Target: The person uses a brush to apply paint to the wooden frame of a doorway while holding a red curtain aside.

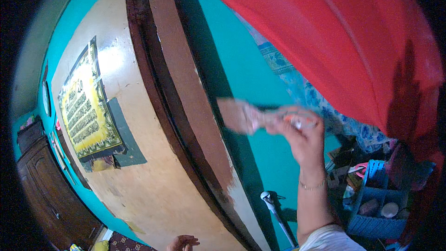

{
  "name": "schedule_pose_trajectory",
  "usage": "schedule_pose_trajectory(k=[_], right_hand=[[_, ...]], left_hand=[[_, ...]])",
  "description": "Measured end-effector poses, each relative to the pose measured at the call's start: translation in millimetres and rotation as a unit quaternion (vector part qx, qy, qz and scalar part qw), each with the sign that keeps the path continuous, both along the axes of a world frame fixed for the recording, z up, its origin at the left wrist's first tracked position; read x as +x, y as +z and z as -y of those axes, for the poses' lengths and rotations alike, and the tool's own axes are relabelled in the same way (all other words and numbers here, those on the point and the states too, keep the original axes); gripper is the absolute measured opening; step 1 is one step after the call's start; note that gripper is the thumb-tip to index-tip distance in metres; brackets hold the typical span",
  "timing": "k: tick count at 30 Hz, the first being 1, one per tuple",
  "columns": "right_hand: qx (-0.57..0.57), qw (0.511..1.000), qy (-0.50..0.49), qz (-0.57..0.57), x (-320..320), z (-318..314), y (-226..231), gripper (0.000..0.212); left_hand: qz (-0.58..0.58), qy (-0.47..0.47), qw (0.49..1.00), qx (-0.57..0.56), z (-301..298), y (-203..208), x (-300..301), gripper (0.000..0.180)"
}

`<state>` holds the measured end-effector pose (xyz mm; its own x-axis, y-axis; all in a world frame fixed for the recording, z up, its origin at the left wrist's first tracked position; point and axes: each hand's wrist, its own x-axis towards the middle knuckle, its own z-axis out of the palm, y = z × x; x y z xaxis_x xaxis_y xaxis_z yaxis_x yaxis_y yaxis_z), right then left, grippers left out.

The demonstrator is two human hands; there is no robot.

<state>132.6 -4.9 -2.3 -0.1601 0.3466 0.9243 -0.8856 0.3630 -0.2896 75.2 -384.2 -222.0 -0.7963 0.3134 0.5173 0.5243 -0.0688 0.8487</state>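
My right hand (304,130) is closed around the handle of a paintbrush (237,115), raised in front of the turquoise wall. Blurred by motion, the brush's brown-coated bristles point left, close to the edge of the door frame (190,97); whether they touch it I cannot tell. Brown paint covers the frame's upper face, ending in a ragged edge above a pale grey-white lower stretch (245,200). Low in the picture, my left hand (182,242) shows only in part in front of the cream door, its fingers loosely bent and apart, with nothing visible in them.
A poster (90,104) hangs on the cream door (139,176). Red cloth (344,32) drapes at upper right over a blue patterned curtain (302,88). A blue basket (376,225) with small items and a metal pole (278,218) stand lower right. Dark wooden cupboard (55,195), far left.
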Motion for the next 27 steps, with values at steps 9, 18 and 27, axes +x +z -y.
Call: schedule_pose_trajectory(k=[9,18,27], right_hand=[[-0.060,0.973,0.193,-0.111,-69.0,-8.4,97.8,0.008],[-0.003,0.988,0.108,0.113,-37.9,-31.2,-40.2,0.003],[-0.021,0.994,0.081,0.071,8.3,-10.1,-35.4,0.006]], left_hand=[[0.016,-0.029,0.999,0.022,-10.2,6.8,8.4,0.019],[0.033,-0.018,0.999,0.016,-2.4,-1.5,5.9,0.022],[0.015,-0.023,0.999,0.029,-19.8,-18.7,-7.5,0.016]])
